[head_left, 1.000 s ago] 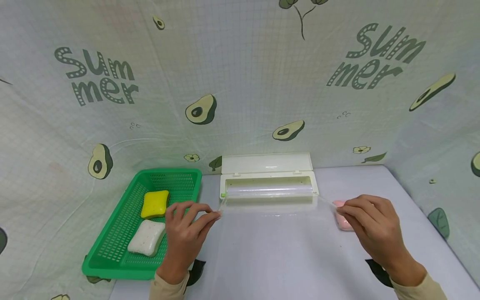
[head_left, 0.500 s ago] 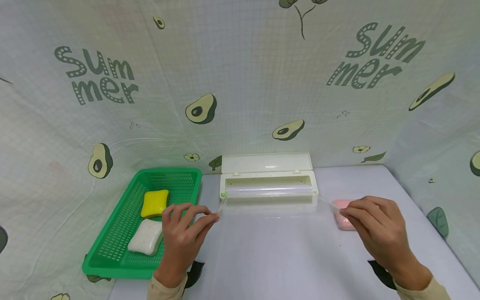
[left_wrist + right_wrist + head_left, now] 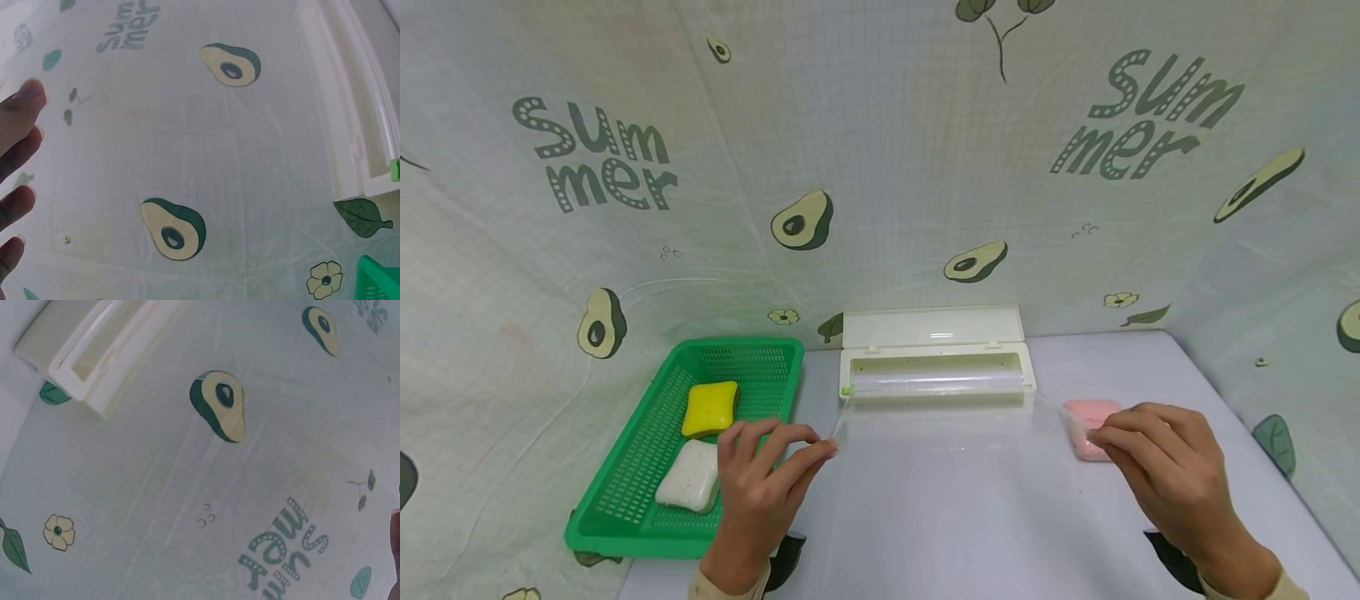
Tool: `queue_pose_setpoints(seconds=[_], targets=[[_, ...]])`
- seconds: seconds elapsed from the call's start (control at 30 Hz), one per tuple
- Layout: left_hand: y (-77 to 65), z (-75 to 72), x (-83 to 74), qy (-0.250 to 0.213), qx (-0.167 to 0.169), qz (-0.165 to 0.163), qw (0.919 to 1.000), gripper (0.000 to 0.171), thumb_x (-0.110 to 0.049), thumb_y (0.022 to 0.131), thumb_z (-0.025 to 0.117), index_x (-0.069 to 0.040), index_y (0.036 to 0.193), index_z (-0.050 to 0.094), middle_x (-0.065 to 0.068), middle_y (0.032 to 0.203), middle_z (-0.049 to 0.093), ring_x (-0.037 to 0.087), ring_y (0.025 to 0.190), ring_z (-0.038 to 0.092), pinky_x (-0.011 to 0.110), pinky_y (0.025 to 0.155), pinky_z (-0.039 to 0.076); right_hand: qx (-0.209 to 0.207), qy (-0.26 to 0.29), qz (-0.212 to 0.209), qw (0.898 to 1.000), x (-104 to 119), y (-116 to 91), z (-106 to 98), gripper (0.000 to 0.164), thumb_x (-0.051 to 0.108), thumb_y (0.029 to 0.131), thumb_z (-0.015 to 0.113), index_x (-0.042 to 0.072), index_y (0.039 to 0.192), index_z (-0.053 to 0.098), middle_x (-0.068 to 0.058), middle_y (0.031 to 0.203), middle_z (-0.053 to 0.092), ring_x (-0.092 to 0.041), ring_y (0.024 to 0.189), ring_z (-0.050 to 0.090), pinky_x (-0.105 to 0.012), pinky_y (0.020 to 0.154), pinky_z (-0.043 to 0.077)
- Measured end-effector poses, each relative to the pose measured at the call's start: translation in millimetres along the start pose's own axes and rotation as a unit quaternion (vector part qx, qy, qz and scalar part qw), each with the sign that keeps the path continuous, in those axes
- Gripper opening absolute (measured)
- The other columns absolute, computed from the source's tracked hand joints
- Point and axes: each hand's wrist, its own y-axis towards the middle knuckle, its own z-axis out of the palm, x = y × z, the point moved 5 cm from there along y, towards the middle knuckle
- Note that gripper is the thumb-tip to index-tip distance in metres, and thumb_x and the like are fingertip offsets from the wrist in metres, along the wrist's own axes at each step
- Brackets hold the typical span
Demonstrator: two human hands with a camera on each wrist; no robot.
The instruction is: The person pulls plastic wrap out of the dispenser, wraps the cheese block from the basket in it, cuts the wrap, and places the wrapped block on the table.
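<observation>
A clear sheet of cling film [image 3: 842, 417] stretches from the roll [image 3: 940, 382] in an open white dispenser [image 3: 1030, 367] at the back of the table. My left hand [image 3: 765, 487] pinches its left corner between thumb and forefinger, the other fingers bent. At the opposite corner, my right hand [image 3: 1176, 471] pinches the film the same way, in front of a pink sponge-like block [image 3: 1086, 442]. In the left wrist view, fingertips [image 3: 17, 206] show at the left edge. Only a sliver of finger appears in the right wrist view. The film's front edge is hard to see.
To the left stands a green basket [image 3: 604, 487] with a yellow sponge-like block [image 3: 709, 408] and a white one [image 3: 688, 477]. The dispenser's raised lid [image 3: 932, 326] leans near an avocado-print sheet [image 3: 880, 167] behind and around the table [image 3: 955, 517].
Both hands have drawn slightly nearer to me and a little further apart, with the film corners still pinched. More of the pink block shows beside my right hand.
</observation>
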Motion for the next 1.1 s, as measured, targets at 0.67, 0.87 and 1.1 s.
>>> queue_pose_setpoints(seconds=[0.67, 0.87, 1.1], targets=[[-69.0, -8.8, -22.4, -0.121, 0.110, 0.031, 0.9860, 0.037, -0.031, 0.110, 0.058, -0.022, 0.081, 0.079, -0.010, 0.079, 0.065, 0.013, 0.079, 0.055, 0.033, 0.081, 0.040, 0.127, 0.150, -0.033, 0.980, 23.5, -30.9, -9.1, 0.039, 0.025, 0.112, 0.055, 0.010, 0.080, 0.072, 0.003, 0.080, 0.064, -0.012, 0.087, 0.052, -0.012, 0.096, 0.039], [-112.0, 8.3, -28.1, -0.131, 0.215, 0.015, 0.9677, 0.036, -0.035, 0.112, 0.054, -0.027, 0.088, 0.080, -0.014, 0.081, 0.062, 0.009, 0.084, 0.056, 0.030, 0.082, 0.045, 0.205, 0.178, -0.008, 0.962, 16.3, -89.2, 5.2, 0.034, 0.033, 0.112, 0.054, 0.020, 0.087, 0.074, 0.013, 0.088, 0.063, -0.004, 0.088, 0.051, -0.017, 0.075, 0.042], [-151.6, 32.9, -32.0, -0.087, 0.333, 0.009, 0.9389, 0.031, -0.026, 0.065, 0.100, -0.030, 0.086, 0.078, -0.018, 0.078, 0.064, 0.006, 0.083, 0.056, 0.028, 0.084, 0.049, 0.274, 0.198, 0.025, 0.941, 15.5, -157.4, 31.0, 0.038, 0.039, 0.111, 0.051, 0.022, 0.087, 0.075, 0.015, 0.089, 0.062, -0.004, 0.085, 0.054, -0.018, 0.072, 0.044]])
